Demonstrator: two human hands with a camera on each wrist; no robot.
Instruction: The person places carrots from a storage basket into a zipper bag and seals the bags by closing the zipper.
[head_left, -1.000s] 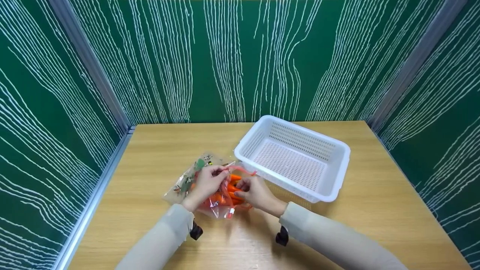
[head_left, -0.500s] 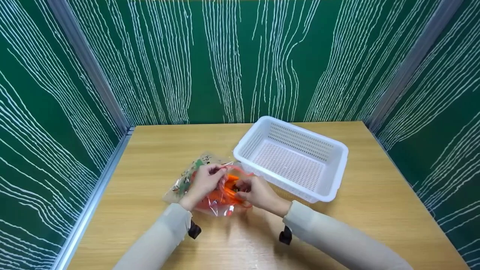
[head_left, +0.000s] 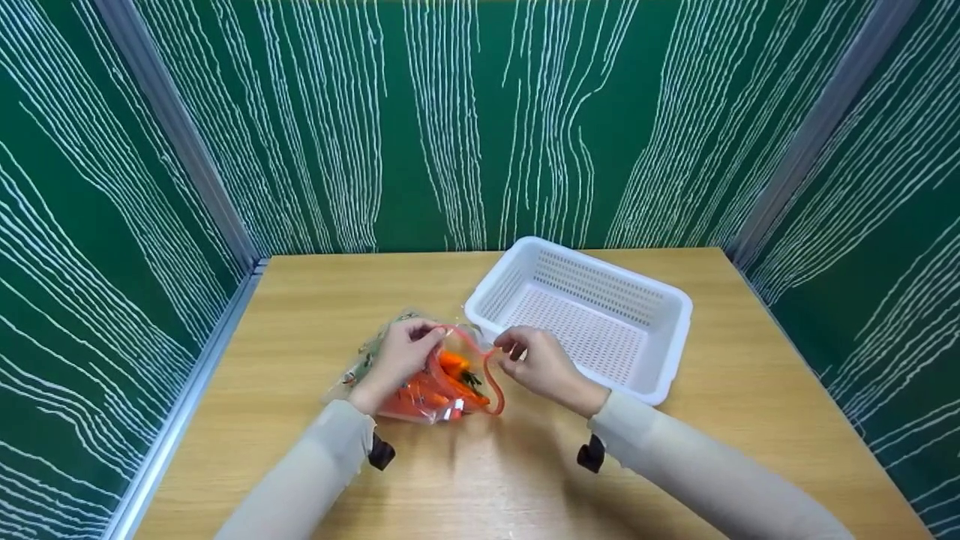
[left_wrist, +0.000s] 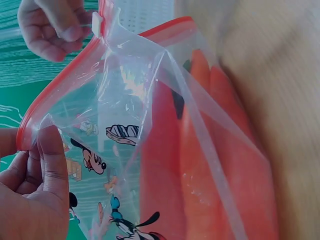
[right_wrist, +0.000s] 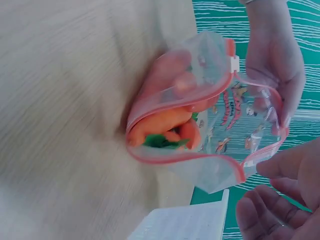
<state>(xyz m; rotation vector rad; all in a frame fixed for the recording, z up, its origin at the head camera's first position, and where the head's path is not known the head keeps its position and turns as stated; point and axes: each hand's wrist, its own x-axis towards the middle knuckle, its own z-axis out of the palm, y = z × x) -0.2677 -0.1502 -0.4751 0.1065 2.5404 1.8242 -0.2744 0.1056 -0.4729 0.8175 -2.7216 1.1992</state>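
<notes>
A clear zip bag (right_wrist: 215,175) with a red rim and cartoon prints lies on its side, mouth spread wide. Inside are several orange carrots (right_wrist: 165,122) with green tops (right_wrist: 160,141). My left hand (head_left: 401,356) pinches the bag's red rim between thumb and fingers, also plain in the left wrist view. At the other side of the mouth is my right hand (head_left: 544,367), its fingers loosely bent, thumb tip right at the bag's edge. Nothing shows between its thumb and fingers in the right wrist view. A white slider (right_wrist: 234,64) sits on the rim.
Behind and right of the bag stands a white perforated basket (head_left: 679,337), with nothing in it. The right hand overlaps its near left edge in the head view. Wooden table (head_left: 480,480) lies underneath, and green walls (head_left: 495,112) with white lines enclose it on three sides.
My right hand has come out of the bag's mouth with no carrot and moved right and up to the rim. The mouth is now wider, and the left hand keeps its hold.
</notes>
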